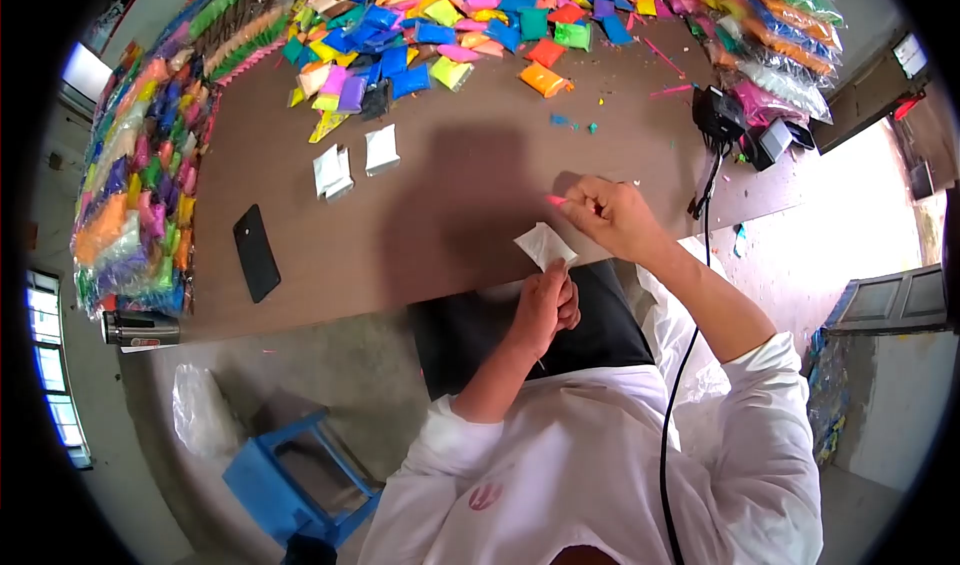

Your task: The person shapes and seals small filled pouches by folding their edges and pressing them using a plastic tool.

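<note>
My left hand [546, 310] is closed on the lower edge of a small white packet [545, 244], just over the front edge of the table. Above and to the right of it, my right hand [612, 217] is closed with a small pink stick [556, 201] poking out between thumb and finger. The pink stick's tip is apart from the packet; the rest of it is hidden in the fingers. On the table to the left lie more white packets [382, 151], with a couple more [333, 173] stacked beside them.
Many coloured packets [410, 82] are heaped along the table's far side. Bagged bundles stand at left [150, 185] and right [785, 25]. A black phone [257, 253] lies at left, a steel flask [140, 328] at the corner. A black cable [706, 215] hangs over the table edge.
</note>
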The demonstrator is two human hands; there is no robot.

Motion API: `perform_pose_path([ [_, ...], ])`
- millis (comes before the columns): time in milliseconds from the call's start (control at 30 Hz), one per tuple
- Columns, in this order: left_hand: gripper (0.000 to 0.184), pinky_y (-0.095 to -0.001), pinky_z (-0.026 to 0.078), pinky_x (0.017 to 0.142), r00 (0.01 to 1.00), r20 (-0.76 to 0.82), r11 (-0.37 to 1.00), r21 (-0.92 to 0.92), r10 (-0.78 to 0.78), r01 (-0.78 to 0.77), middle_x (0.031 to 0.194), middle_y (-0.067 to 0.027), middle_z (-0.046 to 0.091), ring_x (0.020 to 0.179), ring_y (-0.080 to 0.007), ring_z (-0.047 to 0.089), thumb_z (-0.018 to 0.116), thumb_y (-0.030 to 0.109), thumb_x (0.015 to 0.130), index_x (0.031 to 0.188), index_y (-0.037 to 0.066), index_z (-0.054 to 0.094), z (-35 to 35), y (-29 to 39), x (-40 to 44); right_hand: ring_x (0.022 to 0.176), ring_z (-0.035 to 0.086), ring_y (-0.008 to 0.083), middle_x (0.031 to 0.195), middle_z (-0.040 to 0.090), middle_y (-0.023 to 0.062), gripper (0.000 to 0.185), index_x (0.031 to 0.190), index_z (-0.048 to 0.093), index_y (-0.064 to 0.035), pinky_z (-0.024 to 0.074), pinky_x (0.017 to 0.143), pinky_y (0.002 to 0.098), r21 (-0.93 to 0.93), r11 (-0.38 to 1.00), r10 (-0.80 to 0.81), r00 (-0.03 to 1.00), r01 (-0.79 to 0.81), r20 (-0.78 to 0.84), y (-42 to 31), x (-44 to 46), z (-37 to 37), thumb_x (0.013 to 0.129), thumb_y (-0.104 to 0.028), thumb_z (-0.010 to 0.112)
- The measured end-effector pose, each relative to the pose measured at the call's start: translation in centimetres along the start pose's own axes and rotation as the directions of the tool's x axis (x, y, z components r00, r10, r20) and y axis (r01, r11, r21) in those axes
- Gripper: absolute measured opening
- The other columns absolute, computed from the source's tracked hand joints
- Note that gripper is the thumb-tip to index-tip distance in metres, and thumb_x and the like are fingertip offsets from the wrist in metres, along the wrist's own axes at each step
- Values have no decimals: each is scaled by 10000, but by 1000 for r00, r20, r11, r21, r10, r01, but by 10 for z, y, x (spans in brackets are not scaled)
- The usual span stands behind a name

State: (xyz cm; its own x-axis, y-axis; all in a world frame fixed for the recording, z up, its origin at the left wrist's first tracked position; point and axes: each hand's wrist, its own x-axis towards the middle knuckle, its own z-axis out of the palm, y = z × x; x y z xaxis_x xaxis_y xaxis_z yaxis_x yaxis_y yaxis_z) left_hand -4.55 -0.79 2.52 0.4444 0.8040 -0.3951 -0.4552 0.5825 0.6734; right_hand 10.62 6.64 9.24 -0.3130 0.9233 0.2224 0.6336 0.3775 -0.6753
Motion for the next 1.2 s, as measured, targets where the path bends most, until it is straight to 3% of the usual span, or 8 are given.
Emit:
perform_pose_path([
  [167,573,-261,300,401,995,-87,996,80,-39,46,486,-16,334,389,-135,325,528,506,915,553,135,283,9,-6,0,788,613,318,811,619,139,383,899,611,-77,486,671,417,-121,985,142,978,-123,155,-11,-2,23,695,-374,743],
  [333,583,-249,306,400,992,-104,961,274,77,-46,490,-17,372,402,-119,365,518,547,904,552,130,315,5,-6,4,747,600,300,838,616,138,330,899,619,-39,473,644,375,-205,970,178,951,-127,255,-3,9,27,713,-278,750],
  [533,524,-274,323,425,996,-88,996,83,-28,35,482,-3,323,403,-120,322,480,441,941,555,145,286,-1,-2,3,666,536,159,743,570,68,143,922,643,-29,431,598,310,285,955,23,982,-78,189,31,11,20,854,-151,614],
  [600,517,-297,306,430,996,-52,997,-27,-73,71,474,6,267,390,-125,249,462,419,952,553,162,256,-7,-3,0,647,502,129,732,540,49,204,954,637,-16,417,582,293,436,819,252,916,-374,312,21,10,5,929,-194,541],
  [733,526,-287,277,435,995,55,989,-121,-82,88,467,17,271,377,-118,234,411,451,969,543,170,284,-20,1,-7,614,474,115,712,525,47,281,970,629,-3,403,573,268,506,759,282,907,-410,312,41,-3,9,971,-249,494],
  [800,522,-288,290,435,991,108,977,-193,-74,93,469,15,268,383,-123,230,411,441,972,544,163,299,-25,-5,-4,580,474,116,681,544,48,284,948,625,2,403,556,272,206,976,49,991,-73,121,38,-8,15,958,-265,527],
  [900,525,-284,289,450,985,158,960,-259,-67,106,476,9,276,392,-128,216,398,439,977,544,161,296,-22,-4,-5,565,473,135,639,549,66,288,884,618,14,410,542,308,344,886,181,914,-311,362,-2,-3,14,921,-269,584],
  [1200,529,-308,301,495,999,18,978,-205,-32,35,495,-15,295,449,-160,297,411,448,963,550,142,284,-25,-3,-10,544,545,251,595,550,116,295,742,577,4,418,506,381,27,989,140,972,-147,186,-13,-5,25,819,-255,696],
])
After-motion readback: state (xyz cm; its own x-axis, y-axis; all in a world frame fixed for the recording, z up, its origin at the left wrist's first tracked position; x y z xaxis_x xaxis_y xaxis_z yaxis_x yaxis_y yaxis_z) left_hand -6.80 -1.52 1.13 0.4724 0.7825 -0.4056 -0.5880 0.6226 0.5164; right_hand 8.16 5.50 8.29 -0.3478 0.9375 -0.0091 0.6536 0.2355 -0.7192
